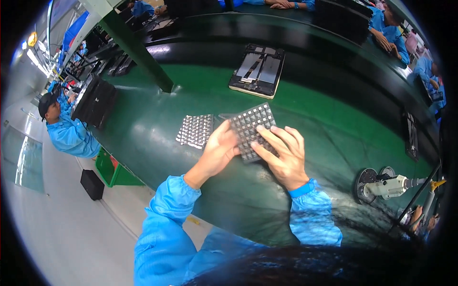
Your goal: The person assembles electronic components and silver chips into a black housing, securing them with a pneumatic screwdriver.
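Held the dark sheet with the left hand, closed upon its left edge. Touched its face with the right hand, loosely spread. Had it above the table, right of the pale sheet, near the tablet.

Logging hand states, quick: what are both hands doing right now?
Left hand: holding the dark gridded sheet at its left edge.
Right hand: fingers on the sheet's face; grip cannot be told.
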Demonstrator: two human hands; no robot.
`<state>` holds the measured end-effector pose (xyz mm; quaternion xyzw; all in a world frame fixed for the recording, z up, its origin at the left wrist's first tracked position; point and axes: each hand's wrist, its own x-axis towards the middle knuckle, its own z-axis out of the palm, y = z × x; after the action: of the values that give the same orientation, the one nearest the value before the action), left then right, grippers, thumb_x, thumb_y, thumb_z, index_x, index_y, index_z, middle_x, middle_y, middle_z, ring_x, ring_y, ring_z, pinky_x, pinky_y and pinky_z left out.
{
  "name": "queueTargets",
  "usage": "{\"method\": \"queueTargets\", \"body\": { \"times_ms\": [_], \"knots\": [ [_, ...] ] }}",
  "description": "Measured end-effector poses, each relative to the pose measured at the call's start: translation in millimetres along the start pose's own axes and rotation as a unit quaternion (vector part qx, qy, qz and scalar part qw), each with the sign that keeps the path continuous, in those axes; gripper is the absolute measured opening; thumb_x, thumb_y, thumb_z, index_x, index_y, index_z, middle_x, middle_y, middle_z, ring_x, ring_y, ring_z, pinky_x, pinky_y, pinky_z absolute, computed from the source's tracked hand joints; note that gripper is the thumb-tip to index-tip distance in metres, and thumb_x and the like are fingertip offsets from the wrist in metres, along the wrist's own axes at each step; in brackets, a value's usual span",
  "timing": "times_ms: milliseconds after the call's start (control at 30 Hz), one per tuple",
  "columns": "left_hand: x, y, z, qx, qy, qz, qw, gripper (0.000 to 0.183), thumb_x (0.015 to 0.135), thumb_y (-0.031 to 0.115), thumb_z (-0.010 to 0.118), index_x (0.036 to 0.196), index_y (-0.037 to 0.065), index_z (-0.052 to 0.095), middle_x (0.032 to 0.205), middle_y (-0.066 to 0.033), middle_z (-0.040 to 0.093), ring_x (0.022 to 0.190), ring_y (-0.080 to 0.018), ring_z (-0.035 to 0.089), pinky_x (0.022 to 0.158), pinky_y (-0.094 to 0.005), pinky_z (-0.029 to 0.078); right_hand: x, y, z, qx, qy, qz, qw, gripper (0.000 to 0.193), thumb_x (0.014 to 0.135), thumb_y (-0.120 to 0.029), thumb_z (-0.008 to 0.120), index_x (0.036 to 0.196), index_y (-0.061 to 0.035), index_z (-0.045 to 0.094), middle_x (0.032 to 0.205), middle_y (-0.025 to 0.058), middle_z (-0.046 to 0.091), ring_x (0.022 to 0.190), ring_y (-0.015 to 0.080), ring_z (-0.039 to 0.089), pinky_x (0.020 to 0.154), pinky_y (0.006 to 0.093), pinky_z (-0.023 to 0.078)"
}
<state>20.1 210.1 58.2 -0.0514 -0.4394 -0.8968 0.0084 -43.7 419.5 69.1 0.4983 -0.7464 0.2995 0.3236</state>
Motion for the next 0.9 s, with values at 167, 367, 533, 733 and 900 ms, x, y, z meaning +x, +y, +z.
{"method": "queueTargets", "body": {
  "times_ms": [167,367,533,733,900],
  "knots": [
    [0,-10,-2,0.104,0.105,0.057,0.987,0.031,0.099,0.005,0.057,0.128,0.001,0.048,0.124,-0.0124,0.063,0.11,-0.0193,0.064,0.089,-0.0336,0.058,4,13,-11,0.137,-0.081,0.074,0.985,0.069,0.061,0.007,0.064,0.127,-0.014,0.065,0.153,0.0188,0.041,0.14,0.0385,0.041,0.116,0.0522,0.03],
    [5,-12,25,0.126,0.158,0.13,0.971,0.023,0.097,0.001,0.06,0.117,0.005,0.049,0.11,-0.0054,0.064,0.09,-0.0074,0.063,0.064,-0.0187,0.053,-10,24,-5,0.508,0.163,0.369,0.761,0.067,0.09,-0.009,0.064,0.15,-0.001,0.036,0.154,0.019,0.038,0.142,0.0329,0.039,0.116,0.0459,0.034],
    [7,-21,18,0.096,0.155,0.13,0.974,0.03,0.098,0.002,0.058,0.124,0.003,0.045,0.12,-0.0096,0.061,0.104,-0.0145,0.062,0.08,-0.0292,0.055,-27,36,0,0.569,0.061,0.425,0.701,0.053,0.096,-0.011,0.063,0.143,0.0042,0.044,0.143,0.0186,0.052,0.127,0.0281,0.055,0.107,0.0377,0.044],
    [6,-41,13,0.022,0.128,0.064,0.989,0.043,0.092,-0.007,0.061,0.128,0.006,0.04,0.122,-0.0112,0.059,0.114,-0.0202,0.06,0.096,-0.0372,0.053,-42,33,9,0.595,0.001,0.48,0.645,0.043,0.093,-0.009,0.068,0.131,0.0061,0.054,0.119,0.0177,0.066,0.107,0.022,0.067,0.094,0.0323,0.055],
    [4,-47,27,0.106,0.09,0.045,0.989,0.053,0.085,-0.011,0.066,0.128,0.005,0.04,0.122,-0.0089,0.058,0.115,-0.0195,0.059,0.102,-0.0364,0.048,-49,41,5,0.561,0.014,0.474,0.679,0.036,0.09,-0.007,0.073,0.122,0.0045,0.06,0.101,0.0069,0.067,0.09,0.0105,0.064,0.082,0.0233,0.054]
  ]
}}
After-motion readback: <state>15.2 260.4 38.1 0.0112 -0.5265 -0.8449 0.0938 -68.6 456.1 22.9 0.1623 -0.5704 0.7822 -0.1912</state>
